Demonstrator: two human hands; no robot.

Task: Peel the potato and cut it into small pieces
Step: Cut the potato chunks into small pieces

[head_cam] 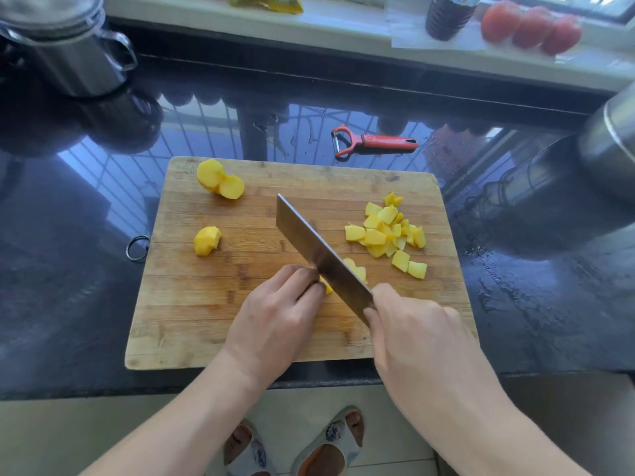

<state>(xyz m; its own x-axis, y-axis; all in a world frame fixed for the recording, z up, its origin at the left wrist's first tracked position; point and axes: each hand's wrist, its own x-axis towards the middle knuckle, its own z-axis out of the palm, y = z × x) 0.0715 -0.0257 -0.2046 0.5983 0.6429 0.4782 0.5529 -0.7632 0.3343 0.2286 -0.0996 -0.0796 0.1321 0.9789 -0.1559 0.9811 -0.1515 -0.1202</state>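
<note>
A wooden cutting board (192,324) lies on the dark counter. My left hand (275,317) curls its fingers over a small yellow potato piece (328,288), mostly hidden, at the board's middle. My right hand (415,334) grips the handle of a cleaver (319,255), whose blade stands on that piece and points away to the left. Freshly cut bits (357,269) lie just right of the blade. A pile of small potato cubes (391,233) sits on the right of the board. Two larger peeled chunks lie at the left: one (220,180) at the far corner, one (206,240) nearer.
A red peeler (374,142) lies on the counter behind the board. Steel pots stand at far left (68,53) and at the right edge (611,146). Tomatoes (531,27) and a dark bottle (446,15) sit on the windowsill. The wet counter's front edge is close to me.
</note>
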